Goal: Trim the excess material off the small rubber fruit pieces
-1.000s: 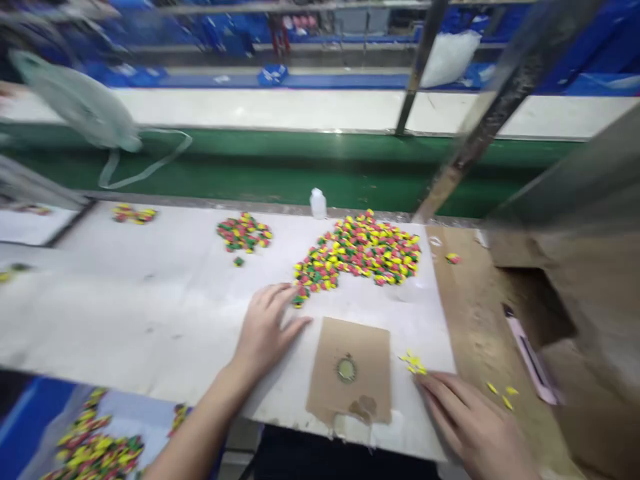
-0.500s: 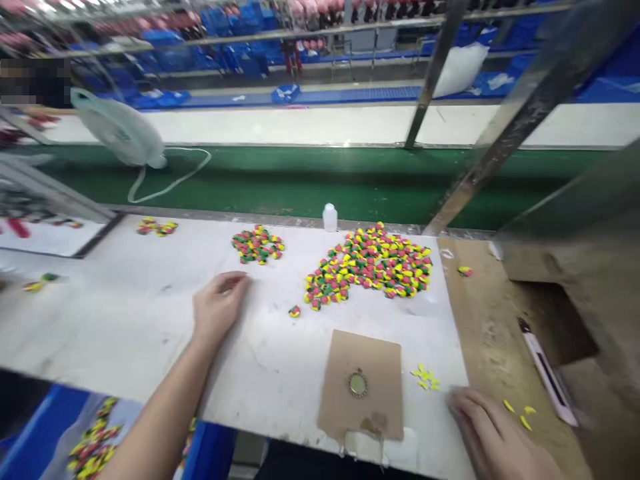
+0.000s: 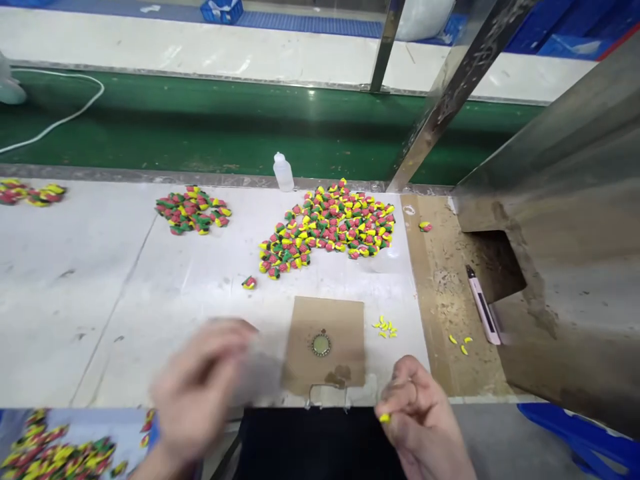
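My right hand (image 3: 423,417) hovers at the table's front edge, fingers pinched on a small yellow piece (image 3: 384,418). My left hand (image 3: 205,383) is blurred by motion at the front edge, left of a brown cardboard square (image 3: 345,327) that carries a small round metal cap (image 3: 321,344). Whether the left hand holds anything is not clear. A large heap of red, yellow and green pieces (image 3: 330,227) lies behind the cardboard. One such piece (image 3: 249,283) lies alone in front of the heap. A few loose yellow bits (image 3: 385,327) lie right of the cardboard.
A smaller heap (image 3: 193,210) and another (image 3: 30,192) lie to the left. A small white bottle (image 3: 283,172) stands at the table's back edge beside a green conveyor belt (image 3: 200,127). A knife-like tool (image 3: 483,303) lies by a metal housing (image 3: 575,253). A blue bin of pieces (image 3: 55,453) sits at lower left.
The view has tilted down. My left hand has pulled back from the table's middle to the front edge. My right hand has lifted off the table with a yellow piece pinched in it.
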The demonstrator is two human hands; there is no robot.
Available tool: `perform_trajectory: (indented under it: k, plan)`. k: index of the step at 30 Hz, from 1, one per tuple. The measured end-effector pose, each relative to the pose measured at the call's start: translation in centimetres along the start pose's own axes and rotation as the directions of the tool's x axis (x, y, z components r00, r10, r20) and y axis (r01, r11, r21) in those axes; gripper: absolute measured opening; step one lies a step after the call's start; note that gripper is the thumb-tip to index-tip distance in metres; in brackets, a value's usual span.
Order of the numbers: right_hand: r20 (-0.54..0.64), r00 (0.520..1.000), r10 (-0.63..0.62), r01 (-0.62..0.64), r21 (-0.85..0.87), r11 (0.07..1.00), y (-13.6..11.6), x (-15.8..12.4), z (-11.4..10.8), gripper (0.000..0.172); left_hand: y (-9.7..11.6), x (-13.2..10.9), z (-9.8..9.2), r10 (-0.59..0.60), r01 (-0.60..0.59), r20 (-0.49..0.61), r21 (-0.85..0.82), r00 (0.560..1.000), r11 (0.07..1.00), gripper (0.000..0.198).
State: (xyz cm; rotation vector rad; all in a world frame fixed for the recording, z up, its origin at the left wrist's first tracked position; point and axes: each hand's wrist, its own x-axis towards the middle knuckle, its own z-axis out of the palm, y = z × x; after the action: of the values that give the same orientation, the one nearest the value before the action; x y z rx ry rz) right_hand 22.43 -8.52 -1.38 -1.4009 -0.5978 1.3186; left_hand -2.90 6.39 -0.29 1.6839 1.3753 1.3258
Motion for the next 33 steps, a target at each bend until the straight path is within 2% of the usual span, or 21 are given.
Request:
perform_trajectory:
  k: [1,2,3,5,10,12,16,18,20,22,24,25,26,28,30,32,33]
  plan:
    - [0.056,0.991,0.123,-0.13,0.149,0.98,-0.3,-0.3,1.3,0.057,1.5,-1.6,0.8,0.052,-0.045,0.173,-0.046,0.984,0.998,0.027]
    - [0.12,0.969,0.218,-0.242,0.26,0.935,-0.7,-0.4,2.5,0.061,2.7,-2.8,1.6,0.183,-0.13,0.373,-0.163,0.91,0.978,0.026]
    - [0.172,0.945,0.279,-0.321,0.32,0.891,-1.0,-0.6,3.4,0.063,3.7,-3.6,2.3,0.268,-0.165,0.439,-0.259,0.858,0.952,0.027]
    - [0.23,0.912,0.338,-0.403,0.357,0.843,-1.6,-0.6,4.6,0.062,4.6,-4.3,3.2,0.315,-0.154,0.493,-0.34,0.811,0.928,0.024]
    - [0.328,0.87,0.369,-0.451,0.226,0.863,-1.7,-0.4,4.7,0.05,3.9,-4.7,3.2,0.262,-0.075,0.448,-0.394,0.855,0.916,0.015]
    - [0.38,0.863,0.332,-0.416,0.164,0.895,-1.2,-0.2,4.4,0.048,3.6,-5.4,3.1,0.24,-0.051,0.414,-0.418,0.878,0.907,0.013]
    - [0.376,0.919,0.119,-0.166,0.095,0.982,-0.4,0.2,4.4,0.047,3.3,-6.8,3.6,0.192,-0.014,0.364,-0.439,0.911,0.898,0.012]
    - [0.355,0.928,0.109,-0.142,0.068,0.988,-0.4,0.2,4.5,0.048,3.4,-7.2,4.0,0.182,-0.012,0.345,-0.44,0.921,0.898,0.015]
    - [0.344,0.926,0.157,-0.179,0.034,0.983,-0.5,0.2,4.6,0.052,3.4,-7.4,4.1,0.176,-0.021,0.322,-0.431,0.93,0.902,0.016]
    - [0.296,0.942,0.156,-0.149,-0.046,0.988,-0.6,0.5,4.3,0.053,3.0,-7.2,3.7,0.099,0.033,0.309,-0.397,0.946,0.917,0.016]
    - [0.212,0.977,0.019,0.028,-0.219,0.975,-0.7,1.4,3.6,0.044,2.3,-6.8,2.9,-0.03,0.138,0.329,-0.311,0.944,0.94,0.017]
    - [0.189,0.977,-0.101,0.16,-0.326,0.932,-0.7,2.0,3.2,0.037,1.7,-6.5,2.4,-0.09,0.183,0.34,-0.252,0.936,0.95,0.019]
    - [0.201,0.952,-0.231,0.297,-0.427,0.854,-0.9,2.8,2.8,0.03,1.1,-6.2,1.8,-0.134,0.211,0.35,-0.193,0.927,0.958,0.022]
    - [0.31,0.851,-0.423,0.523,-0.563,0.64,-1.2,4.4,2.1,0.018,-0.1,-5.7,0.7,-0.176,0.226,0.343,-0.11,0.922,0.968,0.023]
    - [0.469,0.737,-0.487,0.665,-0.635,0.393,-1.6,5.8,1.8,0.015,-1.1,-5.3,-0.1,-0.215,0.254,0.314,-0.09,0.925,0.963,0.022]
    - [0.616,0.644,-0.454,0.732,-0.668,0.133,-2.0,6.7,1.7,0.016,-1.7,-5.0,-0.7,-0.249,0.29,0.314,-0.09,0.916,0.953,0.022]
    - [0.666,0.614,-0.423,0.743,-0.669,0.025,-2.1,7.0,1.7,0.018,-1.9,-4.9,-0.9,-0.253,0.292,0.319,-0.079,0.913,0.953,0.021]
